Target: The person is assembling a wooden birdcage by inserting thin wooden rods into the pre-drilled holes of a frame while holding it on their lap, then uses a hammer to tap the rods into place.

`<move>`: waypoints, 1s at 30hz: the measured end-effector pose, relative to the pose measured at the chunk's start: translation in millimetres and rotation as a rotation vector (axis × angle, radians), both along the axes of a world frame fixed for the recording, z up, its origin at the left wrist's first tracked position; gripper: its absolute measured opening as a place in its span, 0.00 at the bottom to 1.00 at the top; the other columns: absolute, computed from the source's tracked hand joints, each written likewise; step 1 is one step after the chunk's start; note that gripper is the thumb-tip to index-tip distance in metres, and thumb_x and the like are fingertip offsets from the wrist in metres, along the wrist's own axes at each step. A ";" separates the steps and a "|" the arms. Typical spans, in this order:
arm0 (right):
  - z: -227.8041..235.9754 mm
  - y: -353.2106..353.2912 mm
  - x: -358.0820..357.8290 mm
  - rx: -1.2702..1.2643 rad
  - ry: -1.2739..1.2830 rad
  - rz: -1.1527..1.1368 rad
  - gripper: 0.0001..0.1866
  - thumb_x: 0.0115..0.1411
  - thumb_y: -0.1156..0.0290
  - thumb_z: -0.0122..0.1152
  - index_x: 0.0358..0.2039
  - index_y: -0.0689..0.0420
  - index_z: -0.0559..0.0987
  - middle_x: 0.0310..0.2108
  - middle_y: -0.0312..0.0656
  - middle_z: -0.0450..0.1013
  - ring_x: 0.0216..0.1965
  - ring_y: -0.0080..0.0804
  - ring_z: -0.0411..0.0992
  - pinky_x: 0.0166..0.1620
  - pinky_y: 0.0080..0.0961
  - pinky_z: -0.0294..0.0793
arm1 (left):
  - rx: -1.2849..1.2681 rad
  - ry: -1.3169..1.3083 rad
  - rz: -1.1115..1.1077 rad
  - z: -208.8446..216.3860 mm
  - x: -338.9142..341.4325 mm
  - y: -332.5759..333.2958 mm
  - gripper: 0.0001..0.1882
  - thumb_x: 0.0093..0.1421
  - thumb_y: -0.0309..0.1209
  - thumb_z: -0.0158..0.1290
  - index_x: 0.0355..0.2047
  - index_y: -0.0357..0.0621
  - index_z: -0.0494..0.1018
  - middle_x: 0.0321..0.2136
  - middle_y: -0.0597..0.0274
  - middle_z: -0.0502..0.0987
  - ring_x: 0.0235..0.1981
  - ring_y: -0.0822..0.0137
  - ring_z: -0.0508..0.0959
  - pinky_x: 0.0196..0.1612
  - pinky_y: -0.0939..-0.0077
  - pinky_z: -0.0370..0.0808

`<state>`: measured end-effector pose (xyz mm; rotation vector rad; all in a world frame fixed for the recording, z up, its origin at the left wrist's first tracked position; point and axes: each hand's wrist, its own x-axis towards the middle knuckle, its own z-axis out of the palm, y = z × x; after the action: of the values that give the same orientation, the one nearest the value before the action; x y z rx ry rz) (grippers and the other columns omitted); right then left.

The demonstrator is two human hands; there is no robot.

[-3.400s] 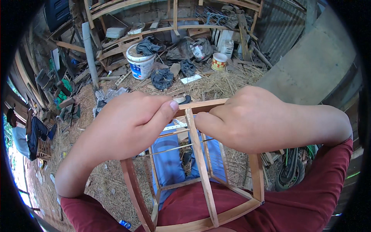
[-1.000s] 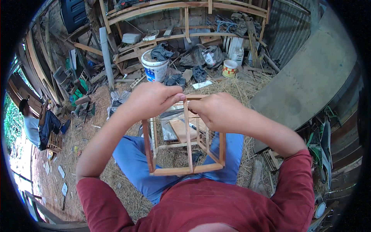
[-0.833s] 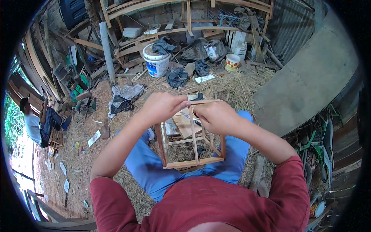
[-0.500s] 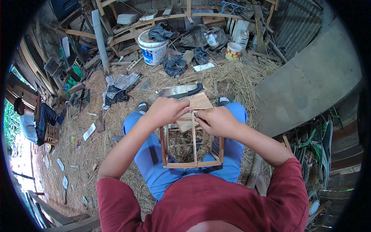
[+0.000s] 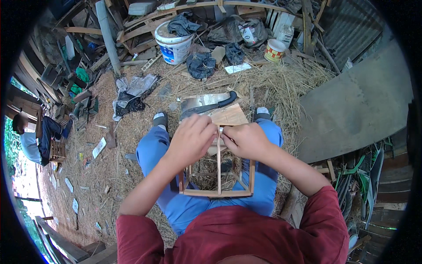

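A small open wooden frame (image 5: 198,192) rests on my lap between my knees, with a thin slat (image 5: 219,176) running down its middle. My left hand (image 5: 192,137) is closed at the slat's far end, fingers bent and fingertips together; whatever they pinch is hidden. Beside it, my right hand (image 5: 247,140) is closed around the frame's far bar, its thumb close to the slat. Just beyond the hands, a large knife (image 5: 210,106) with a black handle lies over a shiny flat sheet (image 5: 193,101) and a pale wooden board (image 5: 231,115).
Straw and shavings cover the ground around my feet. Ahead stand a white bucket (image 5: 172,48), a small patterned tub (image 5: 274,51) and black plastic bags (image 5: 200,66). A big flat panel (image 5: 351,105) leans at the right. Another person (image 5: 33,136) sits far left.
My left hand has lifted slightly and its fingers have shifted at the slat's end. The right hand stays nearly in place. The view has tilted a little, showing more ground beyond the frame.
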<state>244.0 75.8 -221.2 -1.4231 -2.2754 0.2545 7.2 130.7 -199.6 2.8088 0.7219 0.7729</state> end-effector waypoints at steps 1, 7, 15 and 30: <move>-0.9 -0.5 0.6 0.008 -0.025 0.030 0.13 0.69 0.60 0.64 0.35 0.57 0.84 0.23 0.50 0.81 0.26 0.52 0.83 0.32 0.48 0.84 | -0.110 0.092 -0.001 -6.8 -5.1 -0.7 0.13 0.63 0.29 0.66 0.45 0.42 0.77 0.43 0.53 0.77 0.47 0.47 0.79 0.50 0.50 0.75; 7.1 -5.5 8.7 -0.040 -0.199 0.160 0.15 0.62 0.68 0.65 0.49 0.57 0.80 0.23 0.43 0.81 0.25 0.45 0.84 0.28 0.44 0.82 | -0.145 -0.010 0.100 -5.8 3.9 -19.9 0.17 0.60 0.36 0.69 0.44 0.41 0.77 0.44 0.53 0.78 0.46 0.47 0.79 0.50 0.53 0.72; 7.4 -8.9 14.7 -0.024 -0.239 0.246 0.14 0.57 0.66 0.66 0.42 0.56 0.77 0.21 0.33 0.74 0.22 0.33 0.79 0.26 0.32 0.78 | -0.194 0.093 0.165 -10.1 4.4 -24.8 0.40 0.47 0.65 0.74 0.44 0.44 0.76 0.42 0.55 0.72 0.43 0.52 0.73 0.49 0.55 0.65; 11.9 11.5 7.1 0.091 -0.192 0.239 0.07 0.52 0.67 0.67 0.33 0.50 0.83 0.17 0.29 0.73 0.23 0.26 0.81 0.39 0.36 0.87 | -0.269 0.070 0.277 -18.5 -5.5 -18.0 0.46 0.45 0.55 0.79 0.55 0.45 0.69 0.72 0.29 0.61 0.76 0.20 0.58 0.75 0.13 0.49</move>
<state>251.1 87.4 -209.3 -1.1737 -2.5805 0.0883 1.7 112.7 -218.1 2.5355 1.1507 0.5660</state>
